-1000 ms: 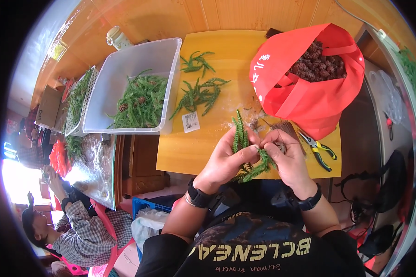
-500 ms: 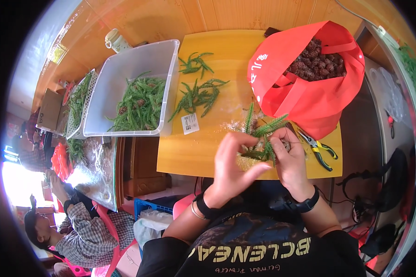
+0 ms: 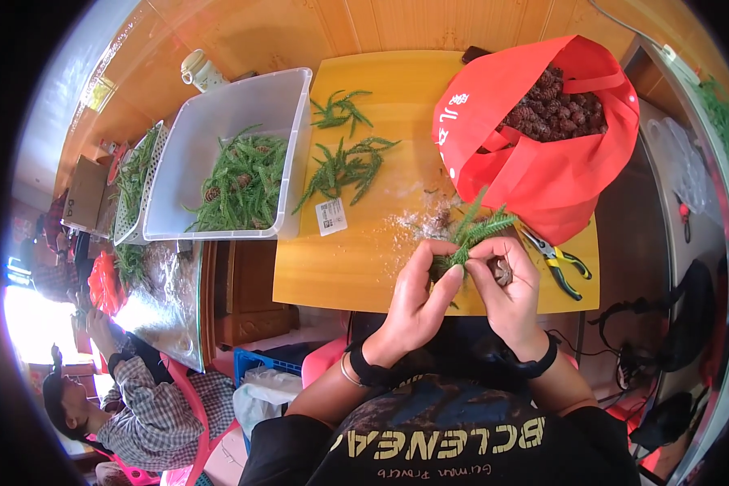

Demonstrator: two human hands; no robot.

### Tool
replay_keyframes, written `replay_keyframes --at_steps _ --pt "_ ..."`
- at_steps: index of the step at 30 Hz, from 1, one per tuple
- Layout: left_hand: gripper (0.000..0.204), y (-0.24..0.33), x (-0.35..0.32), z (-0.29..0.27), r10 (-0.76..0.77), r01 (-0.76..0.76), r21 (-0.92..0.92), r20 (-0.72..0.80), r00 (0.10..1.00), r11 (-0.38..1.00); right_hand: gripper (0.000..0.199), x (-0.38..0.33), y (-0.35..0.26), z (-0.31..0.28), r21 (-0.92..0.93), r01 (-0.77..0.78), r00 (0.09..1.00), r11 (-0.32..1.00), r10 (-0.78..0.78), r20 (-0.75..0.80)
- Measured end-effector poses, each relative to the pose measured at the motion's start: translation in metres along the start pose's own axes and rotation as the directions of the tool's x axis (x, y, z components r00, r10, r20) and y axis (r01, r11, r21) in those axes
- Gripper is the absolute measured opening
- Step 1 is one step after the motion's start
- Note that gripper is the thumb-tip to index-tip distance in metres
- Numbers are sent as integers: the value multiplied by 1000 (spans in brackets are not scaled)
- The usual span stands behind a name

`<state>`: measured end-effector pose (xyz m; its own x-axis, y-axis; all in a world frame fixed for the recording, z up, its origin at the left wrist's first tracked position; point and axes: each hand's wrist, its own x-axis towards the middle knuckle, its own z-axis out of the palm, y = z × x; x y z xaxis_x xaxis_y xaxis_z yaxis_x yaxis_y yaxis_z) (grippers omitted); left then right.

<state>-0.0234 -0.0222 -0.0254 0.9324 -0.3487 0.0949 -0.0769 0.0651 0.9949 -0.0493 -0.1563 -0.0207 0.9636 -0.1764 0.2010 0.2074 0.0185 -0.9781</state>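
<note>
My left hand [image 3: 419, 296] pinches the base of a green pine sprig [image 3: 483, 229] between thumb and fingers, over the near edge of the yellow table. From the other side, the thumb and fingertips of my right hand [image 3: 510, 296] close on the same sprig. A brown pine cone [image 3: 502, 271] is tucked within my right hand's curled fingers. Just beyond the hands lie white crumbs [image 3: 405, 225] and brown bits on the tabletop. Pliers [image 3: 557, 263] with yellow and black handles rest right of my right hand.
A red bag [image 3: 494, 174] full of pine cones [image 3: 555, 109] stands at the right. A clear plastic bin [image 3: 178, 162] holds green sprigs and cones at the left. Loose sprigs [image 3: 344, 170] and a white label card [image 3: 330, 217] lie between. Farther left sits another person [image 3: 154, 405].
My left hand has swung its fingers in from a spread pose to a pinch on the sprig's base. The sprig has tilted and the cone in my right hand now shows more.
</note>
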Motion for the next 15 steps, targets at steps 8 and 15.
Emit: replay_keyframes --at_steps 8,15 --pt "17 -6 4 2 107 -112 -54 -94 990 992 12 -2 4 2 -196 177 984 965 -169 59" --pt "12 -3 4 -23 185 -177 164 -38 982 970 35 2 24 -41 -396 -64 995 916 90 48"
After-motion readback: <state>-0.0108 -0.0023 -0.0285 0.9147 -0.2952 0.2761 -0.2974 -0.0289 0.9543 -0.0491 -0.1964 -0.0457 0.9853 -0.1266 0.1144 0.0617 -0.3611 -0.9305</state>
